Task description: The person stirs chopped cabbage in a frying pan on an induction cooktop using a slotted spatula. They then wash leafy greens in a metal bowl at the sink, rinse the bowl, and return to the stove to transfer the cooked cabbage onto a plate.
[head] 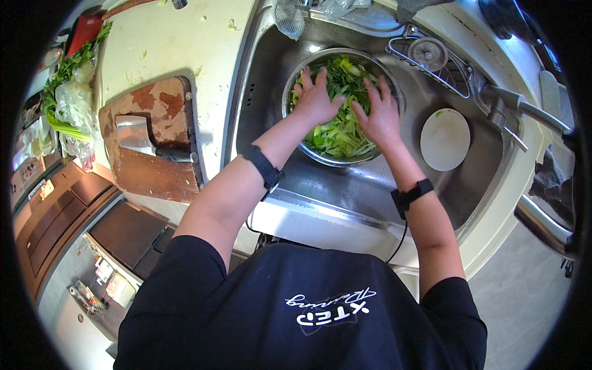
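Observation:
A round stainless steel bowl stands in the metal sink, filled with cut green celery stalks and leaves. Over the bowl's left half is my left hand, its fingers spread and nothing gripped. My right hand is over the right half, fingers apart and also without a hold. Both hands are just above or touching the greens; I cannot tell which. A white oval dish lies on the sink floor to the right of the bowl.
Left of the sink, a cleaver lies on a worn wooden cutting board. Leafy celery and a plastic bag are at the far left. A wire rack and a faucet occupy the right side. Mesh cloth hangs over the back rim.

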Available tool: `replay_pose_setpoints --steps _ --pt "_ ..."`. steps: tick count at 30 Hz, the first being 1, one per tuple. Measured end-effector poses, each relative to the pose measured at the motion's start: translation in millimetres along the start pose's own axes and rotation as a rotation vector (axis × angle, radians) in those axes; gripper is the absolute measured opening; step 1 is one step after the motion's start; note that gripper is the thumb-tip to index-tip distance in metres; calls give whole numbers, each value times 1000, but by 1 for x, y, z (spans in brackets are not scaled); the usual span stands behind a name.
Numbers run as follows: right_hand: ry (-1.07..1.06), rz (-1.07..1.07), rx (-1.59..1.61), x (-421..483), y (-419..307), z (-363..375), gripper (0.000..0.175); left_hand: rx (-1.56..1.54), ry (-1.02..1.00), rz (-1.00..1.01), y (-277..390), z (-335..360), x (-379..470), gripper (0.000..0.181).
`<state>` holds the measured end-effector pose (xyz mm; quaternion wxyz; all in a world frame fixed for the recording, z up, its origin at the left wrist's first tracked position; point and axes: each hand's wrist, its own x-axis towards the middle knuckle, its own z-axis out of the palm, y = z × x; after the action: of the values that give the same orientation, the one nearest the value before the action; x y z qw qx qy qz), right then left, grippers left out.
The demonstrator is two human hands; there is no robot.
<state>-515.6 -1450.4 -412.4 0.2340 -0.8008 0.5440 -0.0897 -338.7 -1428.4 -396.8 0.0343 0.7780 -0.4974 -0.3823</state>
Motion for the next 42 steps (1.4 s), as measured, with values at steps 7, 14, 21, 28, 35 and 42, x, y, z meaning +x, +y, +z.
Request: replay_pose_setpoints --steps 7,14,21,28,35,42 --pt "261 -91 220 39 15 57 54 -79 226 413 0 31 37 58" --pt "117 -111 284 29 39 42 49 28 251 297 1 25 18 47" --pt "-212 263 777 67 24 64 59 -600 157 -106 4 40 72 52" --pt "-456 136 -30 44 9 25 35 72 80 156 -9 33 27 41" --pt "-298 69 -216 44 6 80 41 106 45 47 -7 60 53 51" --pt "-292 258 -16 57 10 55 29 -131 -18 -90 -7 34 58 48"
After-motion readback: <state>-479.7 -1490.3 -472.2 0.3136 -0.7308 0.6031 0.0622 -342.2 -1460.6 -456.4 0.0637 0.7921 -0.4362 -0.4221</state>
